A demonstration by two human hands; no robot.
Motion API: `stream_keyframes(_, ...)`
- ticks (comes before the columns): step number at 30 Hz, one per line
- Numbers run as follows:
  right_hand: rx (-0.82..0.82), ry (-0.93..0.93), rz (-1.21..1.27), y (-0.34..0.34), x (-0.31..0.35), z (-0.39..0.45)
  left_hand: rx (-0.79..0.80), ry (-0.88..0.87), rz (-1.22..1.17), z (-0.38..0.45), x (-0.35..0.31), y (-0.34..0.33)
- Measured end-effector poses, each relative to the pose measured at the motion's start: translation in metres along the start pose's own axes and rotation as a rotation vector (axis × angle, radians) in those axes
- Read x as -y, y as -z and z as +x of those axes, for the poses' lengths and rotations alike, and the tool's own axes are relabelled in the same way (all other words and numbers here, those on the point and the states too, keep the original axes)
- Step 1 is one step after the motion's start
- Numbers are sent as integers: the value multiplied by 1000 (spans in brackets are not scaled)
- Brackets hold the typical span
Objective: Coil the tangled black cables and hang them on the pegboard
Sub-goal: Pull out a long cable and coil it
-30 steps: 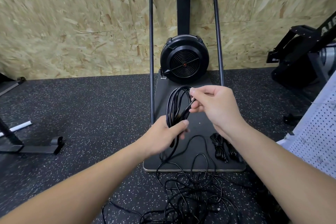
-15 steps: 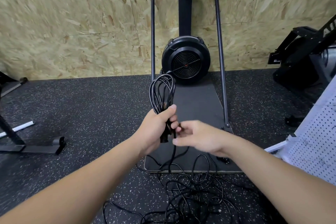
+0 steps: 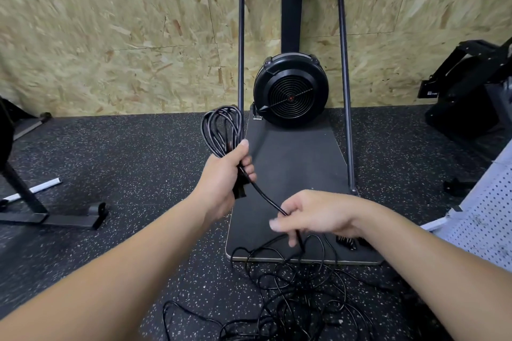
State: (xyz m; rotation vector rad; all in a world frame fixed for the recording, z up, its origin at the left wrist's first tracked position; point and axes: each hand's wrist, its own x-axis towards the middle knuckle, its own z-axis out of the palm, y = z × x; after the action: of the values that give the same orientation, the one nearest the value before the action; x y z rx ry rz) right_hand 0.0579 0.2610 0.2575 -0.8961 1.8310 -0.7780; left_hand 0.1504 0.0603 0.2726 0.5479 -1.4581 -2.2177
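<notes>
Here, a coil of black cable (image 3: 221, 130) stands up at centre frame, gripped at its base by the left hand (image 3: 225, 178). One strand (image 3: 263, 196) runs down-right to the right hand (image 3: 313, 214), whose fingers (blurred) pinch it. Below, at bottom centre, loose cable (image 3: 299, 296) lies tangled on the speckled floor (image 3: 124, 163). A white pegboard (image 3: 487, 213) leans at right edge.

A coil of thin black cable (image 3: 221, 130) stands upright in loops, one strand (image 3: 263, 196) trailing down to a loose tangled heap of black cable (image 3: 299, 293) on the speckled floor (partly overlapping the board's edge). The white perforated pegboard (image 3: 487, 219) leans at far right.
</notes>
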Motion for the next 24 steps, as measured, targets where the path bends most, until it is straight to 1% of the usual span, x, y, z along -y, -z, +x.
stream_keyframes(2, -68, 39, -22, 3, -2, -1, -105, -17, 137, 6, -2, 9)
stream_keyframes(3, -157, 91, -46, 6, -1, -2, -136, -31, 247, 9, -2, 13)
stream_keyframes(5, -341, 229, -97, 13, 6, -8, -111, -30, 437, 11, 1, 21)
stream_keyframes(6, -393, 303, -70, 16, 12, -11, -52, 0, 485, 10, 3, 22)
stream_keyframes(8, -466, 394, 49, 18, 19, -16, 97, 112, 447, 4, 10, 19)
stream_keyframes(10, -576, 381, 63, 15, 23, -18, 234, 197, 413, -1, 18, 14)
stream_keyframes(13, -734, 300, -20, 9, 22, -13, 437, 234, 526, -12, 28, 4)
stream_keyframes(15, -759, 237, 43, 10, 25, -13, 521, 237, 591, -21, 33, -3)
stream_keyframes(16, -728, 224, 150, 11, 27, -14, 530, 239, 585, -25, 33, -5)
stream_keyframes(18, -636, 286, 382, 13, 28, -14, 518, 236, 521, -26, 35, -6)
stream_keyframes(19, -623, 332, 437, 16, 27, -15, 497, 220, 484, -25, 36, -5)
stream_keyframes(21, -651, 372, 393, 20, 23, -18, 427, 175, 431, -22, 35, -4)
stream_keyframes(24, -730, 296, 117, 23, 15, -19, 357, 144, 401, -20, 35, -2)
